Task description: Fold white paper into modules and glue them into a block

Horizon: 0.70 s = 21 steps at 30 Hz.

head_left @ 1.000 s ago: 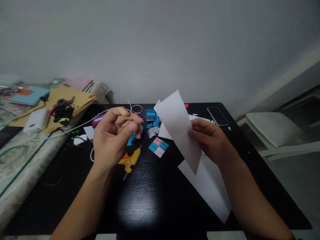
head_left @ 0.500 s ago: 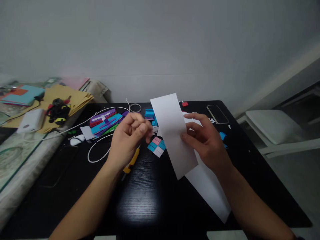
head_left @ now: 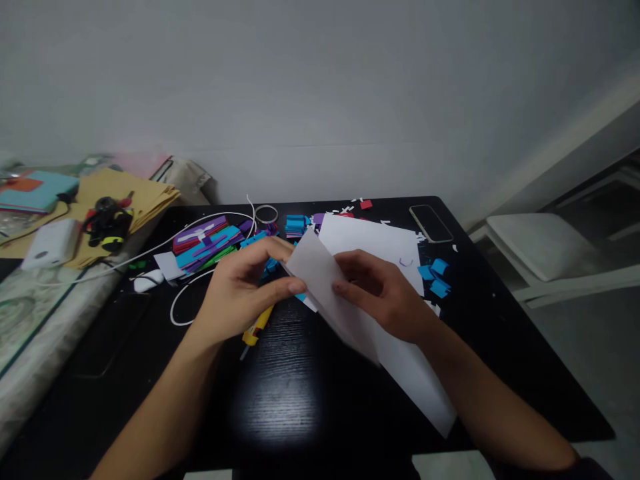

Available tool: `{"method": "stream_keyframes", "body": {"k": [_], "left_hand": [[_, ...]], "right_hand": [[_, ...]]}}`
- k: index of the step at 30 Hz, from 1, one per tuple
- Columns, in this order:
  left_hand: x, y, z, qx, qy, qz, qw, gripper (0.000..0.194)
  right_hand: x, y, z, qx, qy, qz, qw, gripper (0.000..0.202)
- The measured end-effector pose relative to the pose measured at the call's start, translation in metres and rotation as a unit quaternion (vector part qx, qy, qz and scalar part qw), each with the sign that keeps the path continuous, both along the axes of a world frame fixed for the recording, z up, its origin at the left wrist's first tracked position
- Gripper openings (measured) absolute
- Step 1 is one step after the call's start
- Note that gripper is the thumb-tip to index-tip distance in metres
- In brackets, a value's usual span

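Observation:
A piece of white paper (head_left: 333, 290) is held up between both hands above the black table. My left hand (head_left: 245, 287) pinches its left edge, thumb in front and fingers behind. On the right side, my right hand (head_left: 383, 290) grips the same paper, its thumb on the near face and the other fingers partly hidden behind. Beneath it lies a larger white sheet (head_left: 425, 373), partly covered by the right hand. Just below the left hand is a yellow-handled tool (head_left: 257, 328), perhaps a cutter, its upper end hidden.
Colored paper strips (head_left: 210, 243) and a white cable (head_left: 173, 307) lie to the left, near a white mouse (head_left: 149, 281). Blue paper pieces (head_left: 440, 287) and a phone (head_left: 431, 224) sit to the right. A roll of tape (head_left: 266, 214) is at the back.
My left hand has taken hold of the paper's left edge. The paper has tilted and lowered, and my right hand has moved slightly left.

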<state>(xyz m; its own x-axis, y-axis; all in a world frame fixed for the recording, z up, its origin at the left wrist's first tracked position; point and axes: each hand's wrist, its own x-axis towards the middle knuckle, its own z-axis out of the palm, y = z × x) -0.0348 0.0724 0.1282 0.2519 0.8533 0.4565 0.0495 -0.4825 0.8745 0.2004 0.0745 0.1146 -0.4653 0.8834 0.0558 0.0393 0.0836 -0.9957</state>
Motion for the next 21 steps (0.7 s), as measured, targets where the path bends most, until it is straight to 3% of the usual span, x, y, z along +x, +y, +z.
{"method": "stream_keyframes", "body": {"k": [6,11,13,17,21], "left_hand": [[0.005,-0.003,-0.009,0.018,0.057,0.014,0.998,0.020],[0.007,-0.005,-0.010,0.072,0.047,0.068,0.994,0.053],[0.005,-0.006,-0.005,0.089,0.094,0.068,0.989,0.058],[-0.003,-0.005,0.007,0.092,0.223,0.015,0.970,0.030],[-0.009,-0.001,0.010,0.067,0.202,-0.016,0.977,0.011]], "right_hand": [[-0.007,-0.006,-0.004,0.035,-0.028,-0.040,0.998,0.035],[-0.007,-0.006,-0.005,0.036,-0.035,-0.069,0.996,0.027],[-0.006,-0.006,-0.004,0.025,-0.024,-0.059,0.998,0.025],[-0.006,-0.004,-0.004,0.010,-0.022,-0.055,0.998,0.022],[-0.002,-0.001,-0.003,0.007,-0.017,-0.038,0.999,0.025]]}}
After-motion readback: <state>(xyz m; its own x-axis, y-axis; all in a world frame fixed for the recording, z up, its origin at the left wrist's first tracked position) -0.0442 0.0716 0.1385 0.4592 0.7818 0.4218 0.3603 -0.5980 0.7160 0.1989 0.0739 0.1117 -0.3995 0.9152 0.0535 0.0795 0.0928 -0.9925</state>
